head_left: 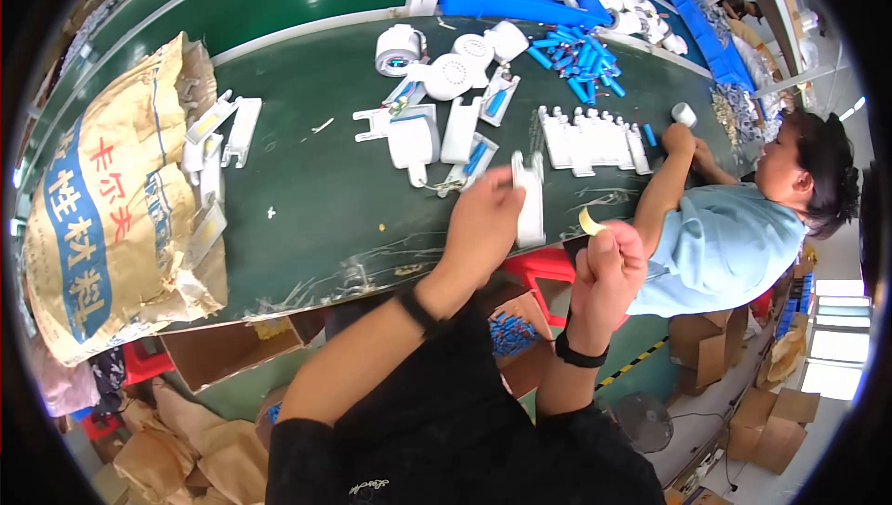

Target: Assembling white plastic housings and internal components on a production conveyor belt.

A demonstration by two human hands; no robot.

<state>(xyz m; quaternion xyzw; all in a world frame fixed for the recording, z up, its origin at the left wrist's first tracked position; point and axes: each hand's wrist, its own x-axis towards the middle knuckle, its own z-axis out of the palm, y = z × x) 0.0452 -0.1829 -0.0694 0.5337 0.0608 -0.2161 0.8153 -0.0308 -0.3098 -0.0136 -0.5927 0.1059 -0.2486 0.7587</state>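
Note:
My left hand [485, 219] grips the edge of a long white plastic casing [531, 203], held upright over the green table's near edge. To its right, my right hand [609, 268] pinches a small curved pale-yellow strip [589, 222] between thumb and fingertip, apart from the casing. Past my left hand lie white casings with blue cells in them [478, 158] and a white part with a rounded body [413, 141]. A row of white casings [585, 140] lies side by side to the right of the held one.
A large printed paper sack [116, 198] with white casings [212, 143] at its mouth sits at the left. Blue cylindrical cells [578, 59] are heaped at the back, before a blue tray [520, 5] of white parts. A co-worker in light blue [734, 249] works close on the right.

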